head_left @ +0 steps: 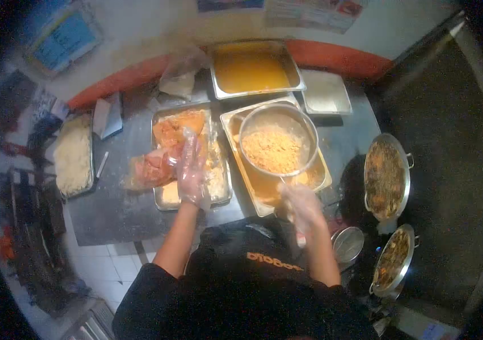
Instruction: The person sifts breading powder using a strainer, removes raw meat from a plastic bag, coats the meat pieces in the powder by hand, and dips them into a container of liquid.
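Observation:
My left hand (192, 173), in a clear plastic glove, lies with fingers stretched forward against the reddish meat (156, 165) at the left edge of a metal tray (191, 205). More orange-coated meat (180, 129) and pale crumbly coating lie in that tray. My right hand (302, 205), also gloved, is closed round the handle of a round metal strainer (316, 136). Yellowish crumbs (274, 150) fill the strainer's bottom. It is over a rectangular metal pan (255, 205) that has light brown powder in it.
Behind stands a deep pan of orange liquid (252, 68), with a lidded container (325, 93) to its right. A tray of white flour (74, 153) is at the left, near a knife (102, 164). Two round pans of food (386, 178) (394, 258) stand at the right.

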